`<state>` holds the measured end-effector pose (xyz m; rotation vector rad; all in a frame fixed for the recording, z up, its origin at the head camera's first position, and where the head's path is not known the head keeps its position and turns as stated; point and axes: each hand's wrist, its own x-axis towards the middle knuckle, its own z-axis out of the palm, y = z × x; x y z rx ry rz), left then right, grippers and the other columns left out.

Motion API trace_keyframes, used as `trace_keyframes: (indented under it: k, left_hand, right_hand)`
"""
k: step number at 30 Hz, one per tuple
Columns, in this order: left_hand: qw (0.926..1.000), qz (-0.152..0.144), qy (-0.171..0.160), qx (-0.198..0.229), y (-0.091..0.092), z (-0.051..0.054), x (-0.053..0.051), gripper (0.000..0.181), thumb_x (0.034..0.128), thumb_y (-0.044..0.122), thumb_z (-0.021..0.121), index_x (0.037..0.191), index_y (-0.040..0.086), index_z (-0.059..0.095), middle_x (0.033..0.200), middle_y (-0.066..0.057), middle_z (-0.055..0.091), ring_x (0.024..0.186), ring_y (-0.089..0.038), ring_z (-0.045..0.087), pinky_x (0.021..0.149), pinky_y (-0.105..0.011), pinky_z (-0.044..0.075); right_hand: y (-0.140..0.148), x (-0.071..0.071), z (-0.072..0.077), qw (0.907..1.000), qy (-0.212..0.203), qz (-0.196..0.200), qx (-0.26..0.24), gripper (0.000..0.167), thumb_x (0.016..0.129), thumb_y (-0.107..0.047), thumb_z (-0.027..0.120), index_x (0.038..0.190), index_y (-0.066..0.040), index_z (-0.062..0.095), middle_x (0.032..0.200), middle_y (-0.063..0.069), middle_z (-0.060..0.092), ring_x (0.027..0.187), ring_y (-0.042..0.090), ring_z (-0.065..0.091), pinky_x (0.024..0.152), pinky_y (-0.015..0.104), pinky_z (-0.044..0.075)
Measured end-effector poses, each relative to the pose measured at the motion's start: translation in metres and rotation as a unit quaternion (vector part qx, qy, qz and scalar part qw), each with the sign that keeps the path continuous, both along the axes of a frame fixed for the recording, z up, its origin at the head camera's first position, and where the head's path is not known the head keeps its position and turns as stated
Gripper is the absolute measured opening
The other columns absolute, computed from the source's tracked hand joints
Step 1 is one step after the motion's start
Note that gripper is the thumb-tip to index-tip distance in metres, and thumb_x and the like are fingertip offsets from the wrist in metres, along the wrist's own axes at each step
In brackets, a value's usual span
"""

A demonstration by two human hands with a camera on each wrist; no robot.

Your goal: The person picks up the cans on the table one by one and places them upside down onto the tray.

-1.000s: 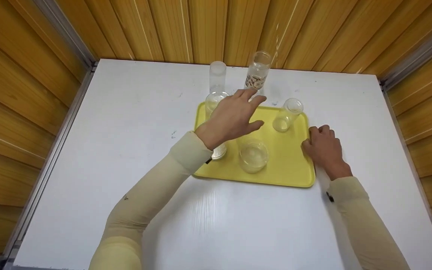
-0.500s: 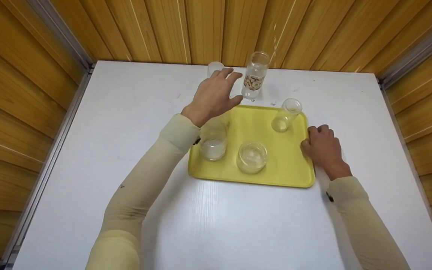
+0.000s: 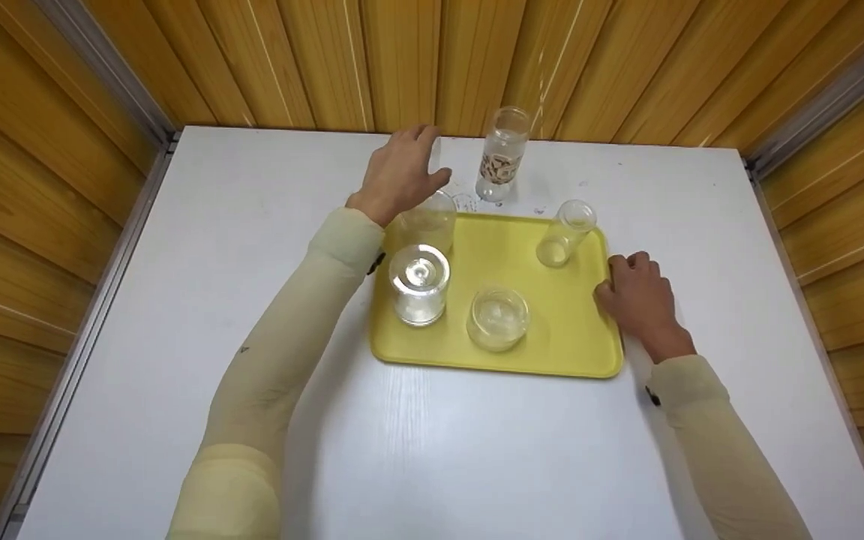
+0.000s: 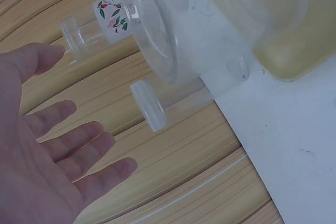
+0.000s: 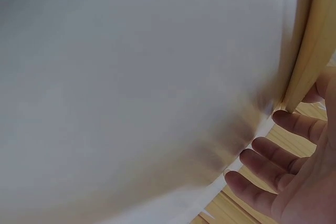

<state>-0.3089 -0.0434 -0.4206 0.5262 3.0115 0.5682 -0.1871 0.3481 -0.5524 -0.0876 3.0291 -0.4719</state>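
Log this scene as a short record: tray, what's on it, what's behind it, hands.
Tray: yellow, on the white table
On tray: near jar, far jar, low bowl, slim glass
Behind tray: printed glass; plain glass, mostly hidden in the head view
Left hand: fingers apart, near the far jar, holding nothing
Right hand: at the tray's right edge, grip unclear

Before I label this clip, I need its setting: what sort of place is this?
Likely a small work booth, perhaps set up for filming: wood-look walls hem in a white table on three sides, and metal posts stand at its back corners.
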Motion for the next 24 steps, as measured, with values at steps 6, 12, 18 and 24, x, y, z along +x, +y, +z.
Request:
trace_keyframes:
  k: [6, 12, 18, 24]
  left_hand:
    - [0.999, 0.032, -0.033, 0.001, -0.004, -0.009, -0.016, 0.067, 0.1043, 0.039, 0.066, 0.162, 0.013, 0.041, 0.166, -0.015, 0.04, 0.149, -0.033, 0.042, 0.118, -0.049, 0.039]
    - [0.9964, 0.056, -0.063, 0.005, -0.005, -0.017, -0.029, 0.07, 0.1043, 0.039, 0.067, 0.164, 0.017, 0.036, 0.167, -0.012, 0.039, 0.149, -0.031, 0.043, 0.119, -0.047, 0.039]
    - [0.9952, 0.061, -0.076, -0.002, -0.001, -0.02, -0.042, 0.075, 0.1043, 0.04, 0.066, 0.167, 0.018, 0.032, 0.167, -0.013, 0.038, 0.146, -0.033, 0.048, 0.117, -0.047, 0.041]
    - [0.9924, 0.074, -0.099, -0.001, 0.003, -0.021, -0.05, 0.077, 0.1048, 0.042, 0.065, 0.169, 0.021, 0.028, 0.169, -0.01, 0.036, 0.149, -0.031, 0.044, 0.118, -0.047, 0.039]
  right_hand:
    - [-0.001, -0.001, -0.001, 1.0, -0.006, -0.003, -0.002, 0.052, 0.1, -0.021, 0.048, 0.141, 0.01, 0.052, 0.128, 0.033, 0.045, 0.112, 0.05, 0.045, 0.09, 0.07, 0.042]
    - [-0.001, 0.001, 0.0, 1.0, 0.0, -0.006, 0.0, 0.051, 0.099, -0.02, 0.048, 0.14, 0.01, 0.054, 0.126, 0.032, 0.046, 0.111, 0.049, 0.046, 0.088, 0.069, 0.042]
    - [-0.001, 0.003, 0.002, 1.0, 0.0, 0.0, 0.006, 0.049, 0.1, -0.019, 0.048, 0.139, 0.011, 0.053, 0.127, 0.033, 0.046, 0.112, 0.051, 0.045, 0.087, 0.069, 0.043]
    - [-0.002, 0.003, 0.002, 1.0, 0.0, 0.0, 0.008, 0.05, 0.1, -0.019, 0.048, 0.14, 0.011, 0.053, 0.127, 0.033, 0.045, 0.112, 0.051, 0.045, 0.087, 0.069, 0.043]
